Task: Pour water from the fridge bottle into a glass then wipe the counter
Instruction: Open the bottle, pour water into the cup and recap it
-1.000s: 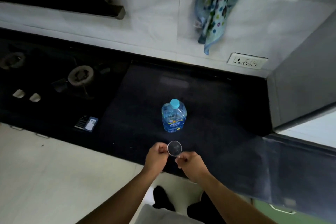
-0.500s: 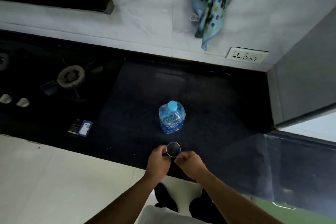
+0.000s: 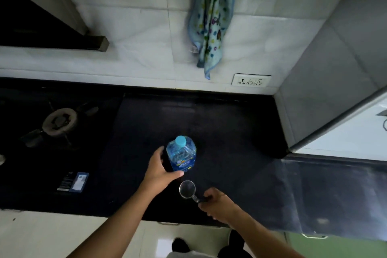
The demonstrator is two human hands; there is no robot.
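Blue-capped bottle [image 3: 181, 156] is seen upright on the dark table [image 3: 230, 132], flanked by the spread, empty left grip [image 3: 159, 170], while the nearer glass [image 3: 187, 189] is pinched by its handle in the right grip [image 3: 219, 205].

A gas burner [image 3: 59, 120] is sitting far left, a blue packet [image 3: 73, 181] lying nearby. A wall socket [image 3: 250, 80] is showing behind.

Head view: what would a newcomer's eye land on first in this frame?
The blue water bottle, cap on, stands upright on the black counter, the brightest thing there, with the left hand spread at its left side. Just in front, near the counter's edge, the right hand pinches the handle of a small clear glass. A blue patterned cloth hangs on the white wall behind.
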